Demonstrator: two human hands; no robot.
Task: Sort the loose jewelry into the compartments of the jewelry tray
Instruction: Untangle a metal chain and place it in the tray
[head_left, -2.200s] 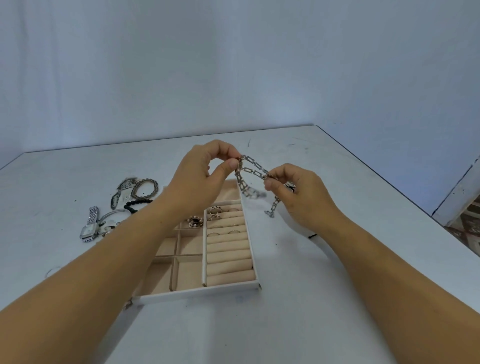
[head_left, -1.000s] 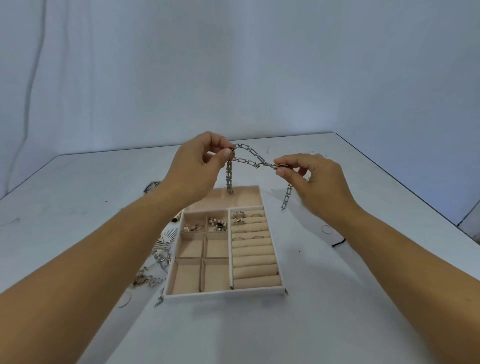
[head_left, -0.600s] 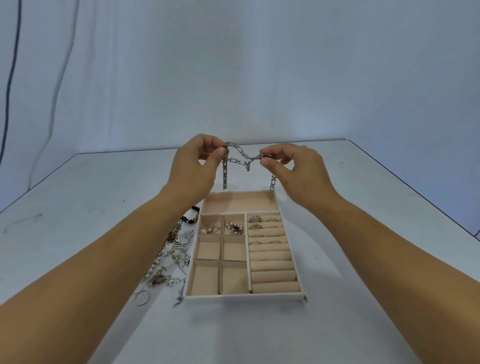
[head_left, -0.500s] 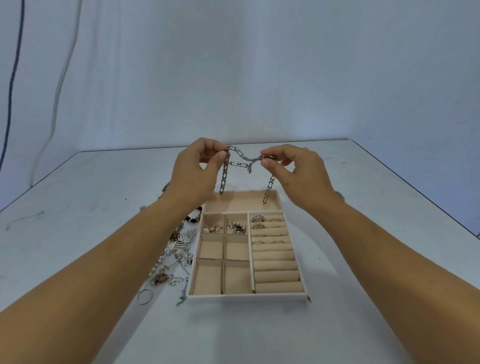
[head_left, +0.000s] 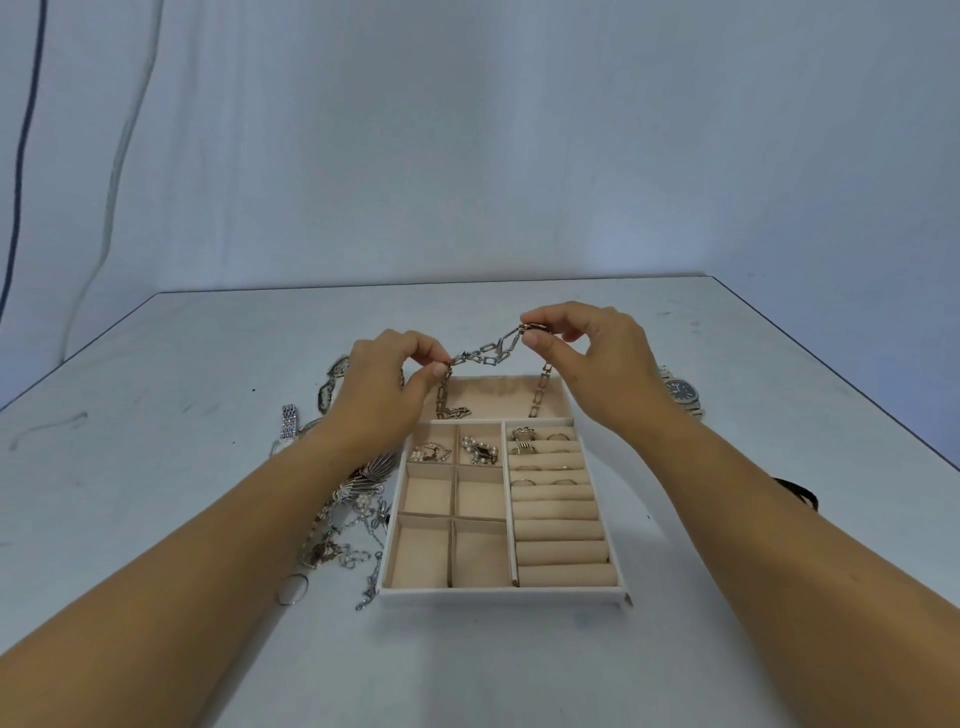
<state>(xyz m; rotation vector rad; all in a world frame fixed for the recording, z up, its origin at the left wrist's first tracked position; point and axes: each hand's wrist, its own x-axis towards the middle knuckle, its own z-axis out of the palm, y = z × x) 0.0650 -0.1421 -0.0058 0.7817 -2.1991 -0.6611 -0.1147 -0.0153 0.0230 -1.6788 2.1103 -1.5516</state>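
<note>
Jewelry tray looks partly filled: its four nearest square cells show only lining, the two beyond hold small pieces, and rings sit in the farther roll slots. A loose pile to its left lies unsorted. Over the long far compartment, the left hand and right hand each pinch the chain, whose ends dangle into it. Beyond them, a watch waits.
</note>
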